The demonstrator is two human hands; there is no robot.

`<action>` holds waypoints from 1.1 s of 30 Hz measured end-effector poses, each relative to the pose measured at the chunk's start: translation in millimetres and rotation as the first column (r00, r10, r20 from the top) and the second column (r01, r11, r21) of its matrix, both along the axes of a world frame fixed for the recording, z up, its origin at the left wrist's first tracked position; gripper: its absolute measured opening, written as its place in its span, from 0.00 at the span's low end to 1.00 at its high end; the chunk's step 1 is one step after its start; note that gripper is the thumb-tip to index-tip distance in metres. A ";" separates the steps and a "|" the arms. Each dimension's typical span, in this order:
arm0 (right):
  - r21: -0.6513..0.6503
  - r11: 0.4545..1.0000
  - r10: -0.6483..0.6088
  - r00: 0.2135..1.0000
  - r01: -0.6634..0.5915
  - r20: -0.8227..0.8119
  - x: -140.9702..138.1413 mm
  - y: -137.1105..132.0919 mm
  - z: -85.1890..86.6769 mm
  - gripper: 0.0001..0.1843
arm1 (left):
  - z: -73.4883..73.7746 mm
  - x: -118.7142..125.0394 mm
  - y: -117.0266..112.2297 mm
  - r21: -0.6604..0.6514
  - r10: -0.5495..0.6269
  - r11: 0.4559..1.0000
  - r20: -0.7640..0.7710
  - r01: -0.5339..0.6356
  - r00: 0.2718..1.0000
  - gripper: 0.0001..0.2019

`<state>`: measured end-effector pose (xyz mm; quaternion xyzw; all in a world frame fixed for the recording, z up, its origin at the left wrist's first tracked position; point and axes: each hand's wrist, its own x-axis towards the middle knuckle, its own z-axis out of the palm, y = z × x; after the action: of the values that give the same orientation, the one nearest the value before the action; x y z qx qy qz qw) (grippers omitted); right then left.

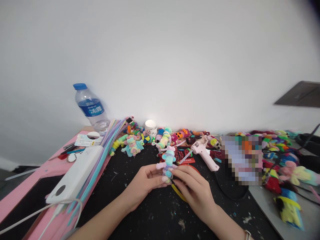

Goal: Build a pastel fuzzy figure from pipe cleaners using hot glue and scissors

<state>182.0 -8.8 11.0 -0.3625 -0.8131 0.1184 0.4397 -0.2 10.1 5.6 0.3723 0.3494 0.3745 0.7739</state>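
Note:
Both hands meet over the black mat [140,213] at the table's middle. My left hand [145,181] pinches the lower part of a small pastel pipe-cleaner figure [168,161], striped blue, pink and green, which stands upright. My right hand [192,188] closes its fingers on the figure's base from the right. A yellow pipe cleaner [178,192] runs under my right hand.
A pink glue gun [203,151] lies just beyond my hands. Several finished pipe-cleaner figures [132,145] line the wall. A bundle of pastel pipe cleaners [100,163], a white power bank [75,176] and a water bottle [91,108] sit left. More figures [287,166] crowd the right.

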 end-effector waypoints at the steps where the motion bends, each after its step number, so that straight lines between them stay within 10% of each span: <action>1: 0.006 1.000 -0.008 1.000 0.008 -0.005 0.3 -0.2 0.6 0.18 | 0.5 -0.1 0.2 0.000 0.002 1.000 0.002 -0.002 1.000 0.15; 33: -0.035 0.999 0.008 0.998 -0.010 -0.055 0.1 2.3 1.2 0.13 | -5.1 0.3 -0.6 0.046 -0.039 0.998 -0.038 0.041 0.999 0.18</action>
<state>182.2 -6.5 12.2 -0.3631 -0.8003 0.1448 0.4546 0.1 9.5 0.5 0.4042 0.3474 0.3600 0.7657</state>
